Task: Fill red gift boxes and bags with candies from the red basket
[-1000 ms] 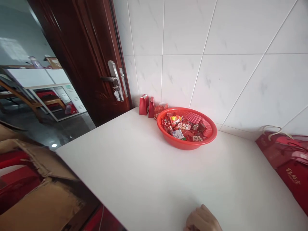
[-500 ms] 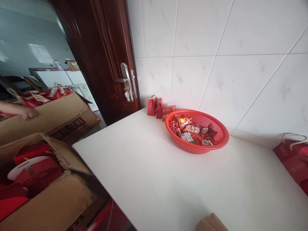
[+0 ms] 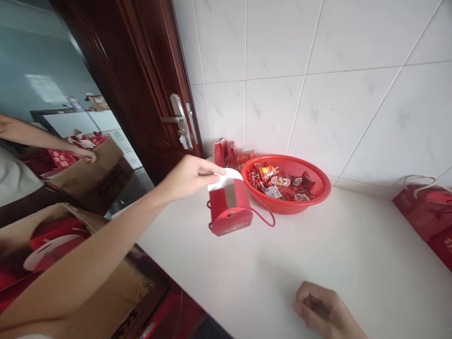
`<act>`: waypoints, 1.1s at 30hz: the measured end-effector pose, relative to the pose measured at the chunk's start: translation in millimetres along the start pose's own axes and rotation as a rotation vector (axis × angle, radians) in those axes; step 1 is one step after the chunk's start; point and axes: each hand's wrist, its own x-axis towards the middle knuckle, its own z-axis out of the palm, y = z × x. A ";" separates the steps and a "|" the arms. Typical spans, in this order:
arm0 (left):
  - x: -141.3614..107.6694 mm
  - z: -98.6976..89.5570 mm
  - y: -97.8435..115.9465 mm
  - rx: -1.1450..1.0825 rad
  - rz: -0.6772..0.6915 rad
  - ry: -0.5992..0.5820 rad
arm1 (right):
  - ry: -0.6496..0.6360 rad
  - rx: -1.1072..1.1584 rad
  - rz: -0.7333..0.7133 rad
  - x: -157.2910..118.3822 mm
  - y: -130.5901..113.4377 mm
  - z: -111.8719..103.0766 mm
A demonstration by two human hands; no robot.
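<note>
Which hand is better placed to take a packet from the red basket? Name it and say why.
Probably the right hand: it looks empty, loosely curled. The left hand is nearer the red basket but pinches the red box by its white flap.

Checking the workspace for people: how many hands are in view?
3: left hand pinching the red box, right hand loosely curled over the white table, co-worker's hand at the far cardboard box.

2 bare hands are seen: the left hand and the right hand. The left forearm is uncovered, as is the right wrist; at lower left, a whitish edge, possibly a sleeve, is glimpsed.
</note>
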 end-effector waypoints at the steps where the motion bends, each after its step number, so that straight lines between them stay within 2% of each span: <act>1: 5.8 15.5 -2.8 -0.052 0.023 -0.072 | -0.028 0.025 0.016 1.3 -5.6 -4.7; 4: 12.0 55.9 -10.0 -0.146 0.089 -0.231 | 0.073 -0.010 -0.036 5.5 -25.0 -18.5; 7: 9.7 87.6 -9.2 -0.139 0.153 -0.261 | 0.269 -0.106 -0.197 13.4 -50.0 -29.7; 10: 5.7 110.3 -3.4 -0.131 0.153 -0.297 | 0.366 -0.189 -0.342 29.8 -78.1 -35.4; 13: 3.8 124.3 -2.0 -0.167 0.179 -0.355 | 0.372 -0.239 -0.442 52.3 -100.0 -35.3; 16: 6.9 131.1 -8.6 -0.218 0.190 -0.447 | 0.369 -0.272 -0.500 72.4 -110.2 -33.3; 18: 11.8 132.4 -15.7 -0.231 0.169 -0.517 | 0.311 -0.325 -0.492 80.4 -111.9 -32.9; 20: 18.5 131.5 -23.9 -0.259 0.137 -0.590 | 0.251 -0.384 -0.435 83.0 -112.0 -33.4; 25: 33.5 124.3 -46.8 -0.380 0.112 -0.729 | 0.242 -0.364 -0.258 72.7 -115.1 -39.3; 29: 29.5 118.8 -54.8 -0.162 0.285 -0.671 | 0.162 -0.296 -0.222 63.9 -119.3 -51.6; 33: 11.0 119.1 -46.4 0.161 0.452 -0.571 | 0.037 -0.227 -0.112 61.9 -119.9 -68.1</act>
